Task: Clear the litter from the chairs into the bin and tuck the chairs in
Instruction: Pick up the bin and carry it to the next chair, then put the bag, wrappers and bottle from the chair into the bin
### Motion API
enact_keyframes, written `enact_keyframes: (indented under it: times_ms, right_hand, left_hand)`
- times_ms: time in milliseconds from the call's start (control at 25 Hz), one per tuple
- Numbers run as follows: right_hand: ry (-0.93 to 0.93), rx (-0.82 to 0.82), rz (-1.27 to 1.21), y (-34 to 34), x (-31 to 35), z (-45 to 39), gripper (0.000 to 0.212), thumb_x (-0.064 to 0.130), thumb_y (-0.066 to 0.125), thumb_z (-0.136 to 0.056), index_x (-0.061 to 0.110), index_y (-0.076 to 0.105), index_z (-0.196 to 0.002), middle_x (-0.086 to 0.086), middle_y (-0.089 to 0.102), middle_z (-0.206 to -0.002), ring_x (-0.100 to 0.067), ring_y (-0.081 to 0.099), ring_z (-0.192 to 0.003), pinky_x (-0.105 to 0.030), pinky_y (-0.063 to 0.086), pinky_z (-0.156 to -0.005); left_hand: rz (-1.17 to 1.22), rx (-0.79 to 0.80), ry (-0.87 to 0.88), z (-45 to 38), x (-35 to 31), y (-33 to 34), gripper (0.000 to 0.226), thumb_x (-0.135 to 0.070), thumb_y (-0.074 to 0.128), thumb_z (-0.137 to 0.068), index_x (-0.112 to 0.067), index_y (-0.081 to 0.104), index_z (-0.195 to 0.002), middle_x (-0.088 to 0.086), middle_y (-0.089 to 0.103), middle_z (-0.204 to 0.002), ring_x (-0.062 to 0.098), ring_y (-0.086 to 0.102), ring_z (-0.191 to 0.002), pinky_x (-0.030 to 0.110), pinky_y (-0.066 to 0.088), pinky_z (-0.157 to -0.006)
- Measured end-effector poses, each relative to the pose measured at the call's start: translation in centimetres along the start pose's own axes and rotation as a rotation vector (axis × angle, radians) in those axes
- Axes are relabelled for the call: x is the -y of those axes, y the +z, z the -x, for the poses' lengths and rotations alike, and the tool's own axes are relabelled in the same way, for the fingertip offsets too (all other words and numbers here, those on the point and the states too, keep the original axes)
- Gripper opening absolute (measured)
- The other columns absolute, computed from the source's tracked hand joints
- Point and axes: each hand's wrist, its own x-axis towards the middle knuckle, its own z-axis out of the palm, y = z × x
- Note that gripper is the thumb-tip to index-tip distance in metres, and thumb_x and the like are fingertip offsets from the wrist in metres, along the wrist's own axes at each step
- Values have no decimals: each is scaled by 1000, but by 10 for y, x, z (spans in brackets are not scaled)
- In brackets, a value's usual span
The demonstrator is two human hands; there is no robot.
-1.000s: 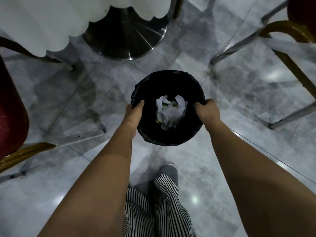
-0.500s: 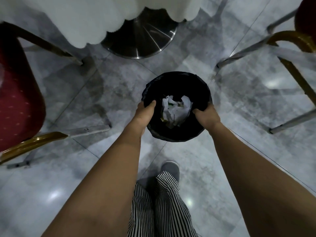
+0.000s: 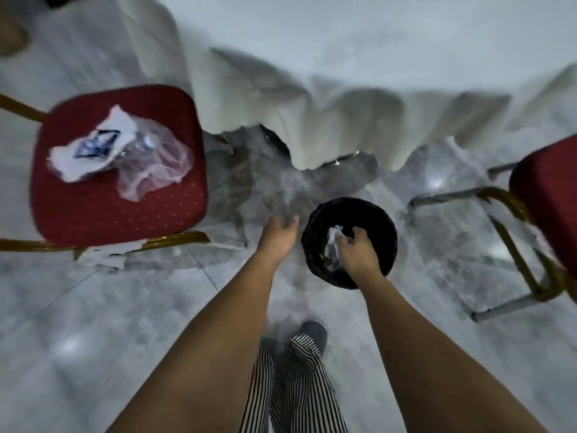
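A small black-lined bin (image 3: 385, 235) stands on the grey floor with crumpled white paper (image 3: 333, 240) inside. My left hand (image 3: 278, 235) hangs just left of the bin, fingers apart, holding nothing. Over the bin's mouth hovers my right hand (image 3: 359, 251), fingers loosely curled and empty, off the rim. To the left is a red chair (image 3: 125, 210) pulled out from the table. On its seat lie a torn white paper with blue print (image 3: 90, 148) and a crumpled clear plastic bag (image 3: 156, 170). A second red chair (image 3: 549, 195) shows at the right edge, its seat mostly cut off.
A white tablecloth (image 3: 343, 129) hangs in folds across the top, with the table's metal base partly hidden behind it. The right chair's gold and silver legs (image 3: 515, 239) spread over the floor near the bin. My shoe (image 3: 312, 331) and striped trousers are below.
Both hands have let go of the bin's rim, and the bin now rests on the floor. My view has swung up and back, bringing the left chair's littered seat into sight.
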Motion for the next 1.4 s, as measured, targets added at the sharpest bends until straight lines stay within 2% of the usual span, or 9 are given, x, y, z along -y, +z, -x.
enact_keyframes:
  times_ms: [120, 400, 560, 720, 880, 1000, 1160, 1280, 1400]
  right_hand:
    - [-66, 51, 107, 6, 53, 36, 60, 39, 44, -102, 9, 29, -151, -17, 38, -151, -38, 42, -133, -41, 39, -103]
    - [-233, 156, 125, 55, 163, 77, 62, 39, 51, -99, 6, 34, -148, -17, 39, -151, -35, 40, -137, -40, 35, -109]
    - [-210, 151, 139, 102, 213, 68, 70, 43, 55, -96, 8, 29, -150, -16, 40, -152, -34, 42, -136, -39, 36, -108]
    - [-164, 167, 81, 162, 258, 54, 85, 51, 61, -89, 10, 24, -154, -16, 37, -154, -33, 39, -139, -37, 32, -111]
    - [-109, 159, 35, 213, 294, 30, 90, 58, 65, -83, 8, 30, -150, -17, 43, -148, -35, 44, -135, -47, 37, -111]
    - [-131, 99, 19, 239, 317, 8, 92, 56, 64, -84, 9, 25, -152, -16, 36, -153, -36, 38, -139, -49, 34, -113]
    - [-129, 56, 13, 256, 336, -17, 93, 62, 64, -81, 16, 25, -153, -13, 37, -154, -36, 39, -138, -49, 35, -112]
    - [-132, 51, 45, 272, 336, -28, 95, 66, 61, -81, 16, 25, -153, -14, 40, -151, -34, 42, -137, -46, 36, -111]
    - [-89, 35, 72, 288, 334, -31, 98, 71, 58, -80, 17, 23, -153, -16, 38, -151, -36, 42, -135, -49, 37, -111]
  left_hand:
    - [81, -94, 9, 29, -14, -55, 52, -41, 46, -99, -8, 46, -139, 11, 51, -141, 30, 48, -130, 33, 39, -103]
    - [235, -348, -67, 43, -5, -192, 61, -43, 47, -98, -7, 37, -146, 16, 44, -148, 33, 44, -134, 39, 35, -112]
    - [268, -409, -117, 20, 18, -256, 62, -44, 50, -95, -10, 38, -145, 19, 49, -142, 36, 49, -129, 43, 39, -110]
    - [239, -466, -175, -14, 38, -319, 77, -51, 54, -90, -13, 26, -151, 20, 35, -151, 37, 40, -135, 43, 36, -111]
    - [217, -578, -161, -56, 41, -372, 79, -53, 60, -86, -19, 29, -150, 18, 35, -149, 37, 41, -134, 44, 36, -111]
    - [107, -595, -129, -92, 36, -397, 81, -59, 58, -85, -25, 26, -152, 15, 27, -155, 36, 32, -140, 44, 31, -112]
    - [-112, -512, -135, -133, 21, -418, 82, -71, 50, -82, -38, 21, -152, 9, 7, -164, 32, 8, -149, 57, 17, -117]
    - [-340, -462, -101, -160, 19, -427, 82, -76, 45, -80, -42, 21, -151, 6, 5, -164, 30, 2, -151, 60, 6, -117]
    - [-513, -369, -81, -179, 23, -433, 84, -80, 41, -78, -44, 17, -151, 6, 4, -164, 31, 0, -151, 61, -1, -117]
